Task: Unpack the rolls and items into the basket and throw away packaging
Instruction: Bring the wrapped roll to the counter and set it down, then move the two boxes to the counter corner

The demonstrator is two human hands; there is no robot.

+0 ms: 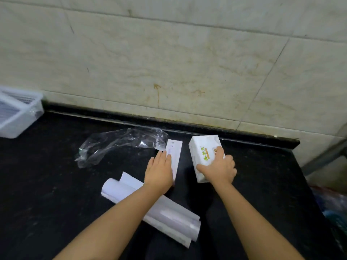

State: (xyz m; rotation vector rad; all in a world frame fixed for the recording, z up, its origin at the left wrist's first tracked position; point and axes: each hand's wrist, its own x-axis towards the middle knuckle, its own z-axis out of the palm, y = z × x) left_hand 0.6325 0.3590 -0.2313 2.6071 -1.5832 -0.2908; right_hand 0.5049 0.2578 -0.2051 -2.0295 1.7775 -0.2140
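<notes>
My right hand (218, 170) grips a white tissue pack (201, 152) with green lettering, which rests on the black counter (47, 184). A flat white packet (175, 152) lies just left of the pack, and my left hand (159, 170) lies flat on it with the fingers stretched out. A white roll (169, 218), partly unrolled, lies across the counter under my left forearm. Crumpled clear plastic wrapping (116, 145) sits behind and to the left of the packet. The white basket (16, 113) stands at the far left edge.
A tiled wall (169, 62) rises directly behind the counter. The counter's right edge drops off near a bag of blurred plastic (332, 207) at the lower right.
</notes>
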